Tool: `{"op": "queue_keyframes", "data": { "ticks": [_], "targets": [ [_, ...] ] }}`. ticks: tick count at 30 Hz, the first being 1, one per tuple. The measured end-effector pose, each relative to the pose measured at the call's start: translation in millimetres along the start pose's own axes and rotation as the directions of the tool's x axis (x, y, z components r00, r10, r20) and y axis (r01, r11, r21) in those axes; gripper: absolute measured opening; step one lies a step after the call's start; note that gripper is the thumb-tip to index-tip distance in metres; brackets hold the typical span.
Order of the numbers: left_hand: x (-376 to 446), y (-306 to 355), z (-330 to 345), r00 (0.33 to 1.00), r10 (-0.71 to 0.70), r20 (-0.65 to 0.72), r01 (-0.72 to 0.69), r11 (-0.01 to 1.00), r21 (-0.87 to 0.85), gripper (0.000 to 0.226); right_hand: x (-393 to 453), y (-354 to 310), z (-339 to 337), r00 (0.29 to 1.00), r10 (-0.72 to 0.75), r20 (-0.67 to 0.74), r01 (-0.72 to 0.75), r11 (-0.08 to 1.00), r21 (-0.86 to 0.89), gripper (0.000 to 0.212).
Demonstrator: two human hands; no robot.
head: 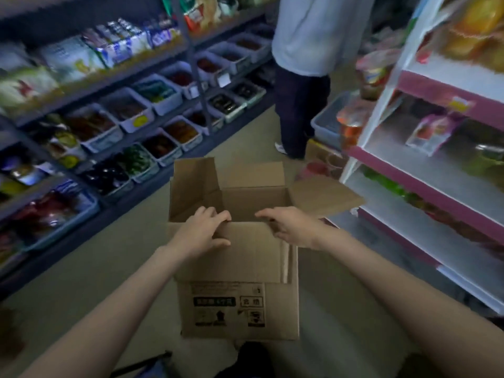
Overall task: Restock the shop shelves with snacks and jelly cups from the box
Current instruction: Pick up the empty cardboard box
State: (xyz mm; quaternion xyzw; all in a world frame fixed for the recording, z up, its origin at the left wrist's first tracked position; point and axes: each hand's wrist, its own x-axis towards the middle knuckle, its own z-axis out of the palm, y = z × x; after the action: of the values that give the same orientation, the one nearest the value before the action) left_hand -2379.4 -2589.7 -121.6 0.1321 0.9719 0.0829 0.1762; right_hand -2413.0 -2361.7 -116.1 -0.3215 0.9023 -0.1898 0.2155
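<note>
Curling over the near flap's top edge, the left hand's (200, 231) fingers (218, 215) grip the cardboard, thumb pressed on the flap's outer face. The right hand (290, 226) rests on the same edge just beside it, fingers (266, 213) fairly straight and reaching toward the left hand. Both hold the near flap of the open box (237, 304), which stands on the floor (81, 268) between the dark shelves (109, 110) and the pink-edged shelves (436, 170). Beyond it stands another person (308, 64).
</note>
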Motion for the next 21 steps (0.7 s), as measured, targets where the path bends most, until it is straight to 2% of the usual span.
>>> {"op": "queue_keyframes", "data": {
  "ticks": [7,12,16,21],
  "targets": [
    [-2.5,-172.3,-38.8,0.972,-0.231,-0.044,0.229,0.972,-0.048,0.043,193.2,-82.7,-16.7,0.979,-0.154,0.131,0.166,0.982,-0.09,0.062],
    [-32.8,-285.3,-38.6,0.894,-0.444,-0.056,0.435,0.892,-0.121,0.052,328.1,-155.6,-6.3,0.891,-0.35,0.29,0.402,0.905,-0.143,0.065],
    [-57.7,-369.8,-23.5,0.761,-0.649,-0.008,0.631,0.742,-0.225,0.057,442.8,-225.4,20.8,0.774,-0.47,0.425,0.567,0.813,-0.133,0.064],
    [-121.2,-459.4,-9.3,0.484,-0.871,0.09,0.831,0.425,-0.358,0.059,556.1,-354.9,60.7,0.529,-0.58,0.619,0.766,0.64,-0.055,0.057]
  ]
}}
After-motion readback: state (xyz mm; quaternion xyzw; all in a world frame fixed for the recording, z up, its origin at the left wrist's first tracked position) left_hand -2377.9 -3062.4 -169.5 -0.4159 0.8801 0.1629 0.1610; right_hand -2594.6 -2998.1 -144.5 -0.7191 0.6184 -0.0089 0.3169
